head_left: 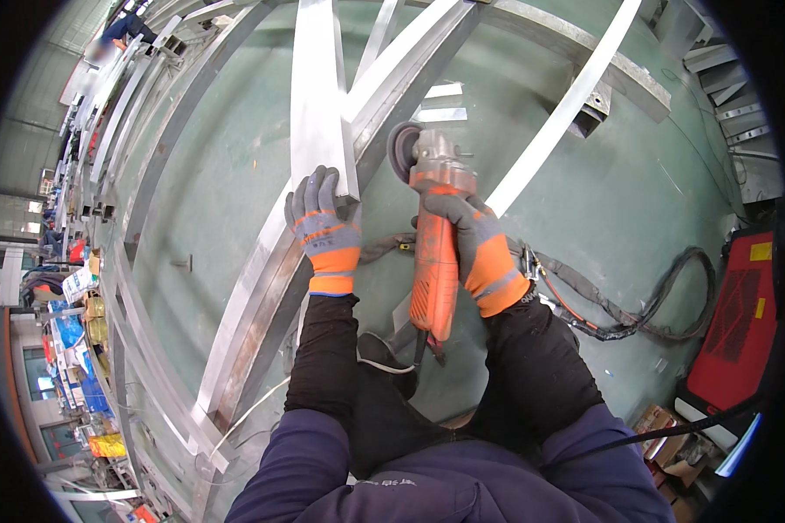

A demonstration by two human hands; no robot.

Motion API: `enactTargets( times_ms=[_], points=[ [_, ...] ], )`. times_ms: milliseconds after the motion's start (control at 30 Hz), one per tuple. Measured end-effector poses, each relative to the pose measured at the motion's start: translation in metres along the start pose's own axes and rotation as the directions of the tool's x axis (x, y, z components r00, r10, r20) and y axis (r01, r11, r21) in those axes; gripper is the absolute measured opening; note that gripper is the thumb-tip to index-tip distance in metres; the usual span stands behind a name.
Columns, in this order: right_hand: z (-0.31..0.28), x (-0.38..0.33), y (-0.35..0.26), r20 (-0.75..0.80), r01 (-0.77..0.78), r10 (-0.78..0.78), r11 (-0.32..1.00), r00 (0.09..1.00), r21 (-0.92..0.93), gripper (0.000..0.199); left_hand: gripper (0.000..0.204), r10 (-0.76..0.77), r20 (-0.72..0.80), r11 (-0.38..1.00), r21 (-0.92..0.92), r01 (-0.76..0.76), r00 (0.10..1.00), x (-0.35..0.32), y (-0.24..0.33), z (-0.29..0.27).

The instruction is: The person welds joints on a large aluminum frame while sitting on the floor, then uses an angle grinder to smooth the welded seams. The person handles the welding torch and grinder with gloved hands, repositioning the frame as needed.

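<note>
My left hand (324,228), in a grey and orange glove, grips the near end of a flat silvery metal bar (318,96) that rests on a long slanted metal beam (262,288). My right hand (478,248), gloved the same way, holds an orange angle grinder (433,253) by its body. The grinder's disc (402,150) sits just right of the bar's end, beside the beam's edge. The grinder's cable runs down between my knees.
A metal frame of crossing beams (549,122) lies on the green floor. Black hoses and cables (645,305) trail to a red machine (737,331) at the right. Long metal profiles (131,131) are stacked at the left, with people far off at the top left.
</note>
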State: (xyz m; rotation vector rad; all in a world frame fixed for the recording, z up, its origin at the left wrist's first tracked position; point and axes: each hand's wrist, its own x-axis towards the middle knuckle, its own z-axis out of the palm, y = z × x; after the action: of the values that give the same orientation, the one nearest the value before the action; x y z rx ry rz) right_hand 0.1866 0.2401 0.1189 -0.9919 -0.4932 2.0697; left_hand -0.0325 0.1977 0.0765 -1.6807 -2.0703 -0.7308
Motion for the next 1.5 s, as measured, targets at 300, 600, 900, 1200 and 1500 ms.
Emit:
enactTargets(
  times_ms=[300,600,900,1200,1500],
  points=[
    [0.012,0.029,0.058,-0.029,-0.228,0.23,0.972,0.973,0.054,0.046,0.04,-0.545,0.171,0.578,-0.633,0.515,0.821,0.0,-0.046,-0.008],
    [0.014,0.035,0.066,0.008,-0.31,0.31,0.95,0.951,0.042,0.057,0.042,-0.561,0.333,0.611,-0.452,0.65,0.758,-0.014,-0.07,0.002],
    [0.015,0.03,0.064,0.022,-0.326,0.326,0.945,0.945,0.021,0.061,0.046,-0.635,0.371,0.527,-0.434,0.731,0.678,-0.007,-0.066,0.0],
    [0.01,0.029,0.067,0.069,-0.22,0.226,0.971,0.972,-0.09,0.063,0.04,-0.449,0.362,0.747,-0.351,0.565,0.817,-0.023,-0.096,0.016],
    [0.018,0.026,0.059,-0.023,-0.305,0.304,0.951,0.952,-0.049,0.07,0.035,-0.549,0.341,0.717,-0.277,0.64,0.763,-0.017,-0.085,0.01]
  ],
)
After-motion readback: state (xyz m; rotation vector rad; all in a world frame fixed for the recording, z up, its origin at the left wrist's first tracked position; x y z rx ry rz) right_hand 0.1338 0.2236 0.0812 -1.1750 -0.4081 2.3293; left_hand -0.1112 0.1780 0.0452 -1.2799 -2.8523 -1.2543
